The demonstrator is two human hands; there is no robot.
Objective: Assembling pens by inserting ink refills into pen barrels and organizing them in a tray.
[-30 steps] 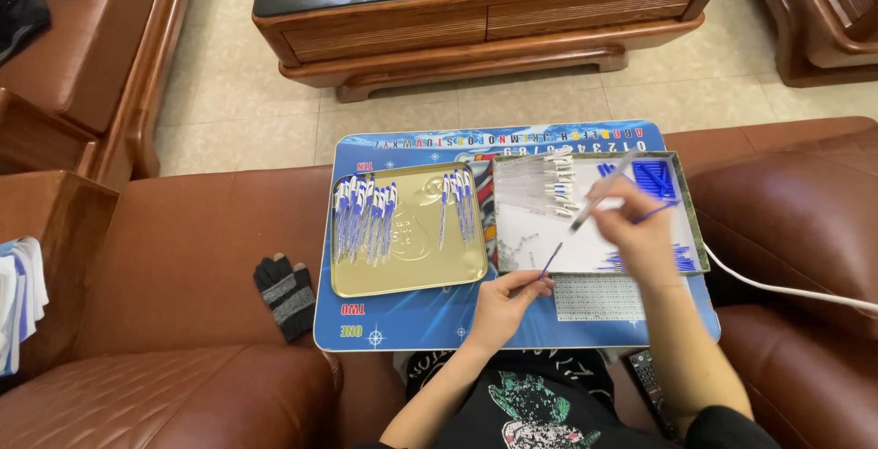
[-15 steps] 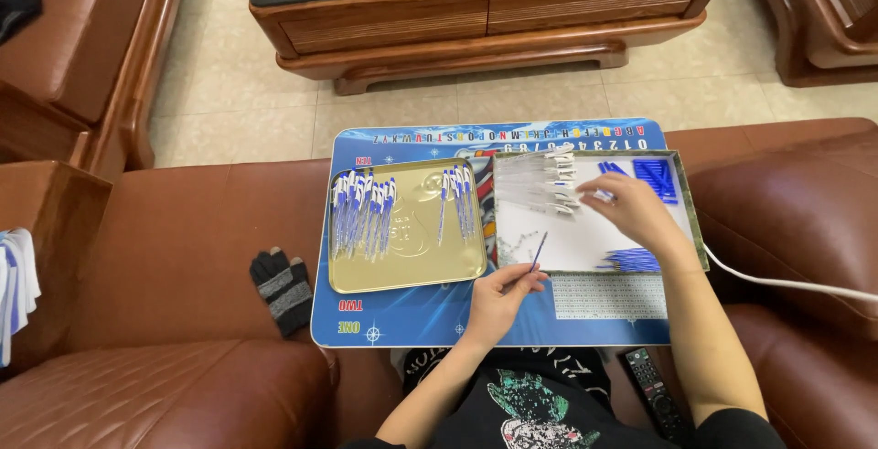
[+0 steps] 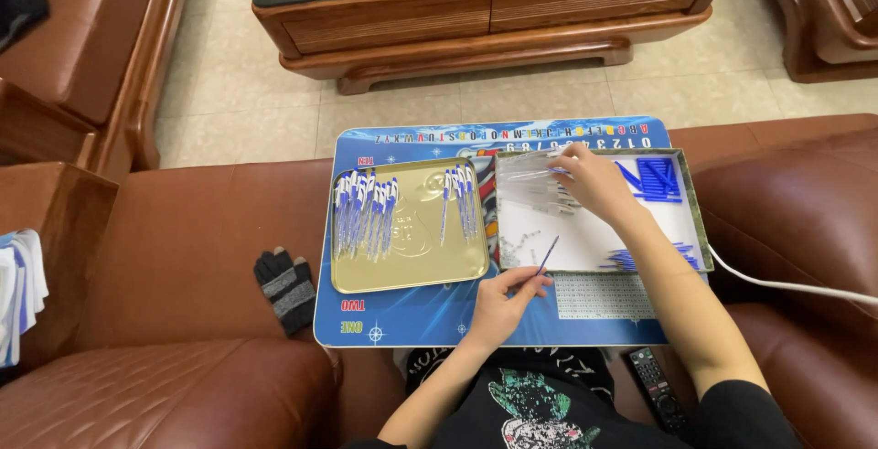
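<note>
One head camera looks steeply down from above the lap; the blue board (image 3: 512,312) sits near, the wooden table (image 3: 494,10) farther ahead.

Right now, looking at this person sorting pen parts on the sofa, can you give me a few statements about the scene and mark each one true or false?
1. The left hand holds a thin blue refill. True.
2. The right hand rests in the gold tray. False: it reaches into the white box, at the clear pen barrels.
3. Assembled pens lie in the gold tray. True.
4. A glove lies inside the white box. False: it lies on the sofa, left of the blue board.
5. A remote control lies near the person's right arm. True.
</note>
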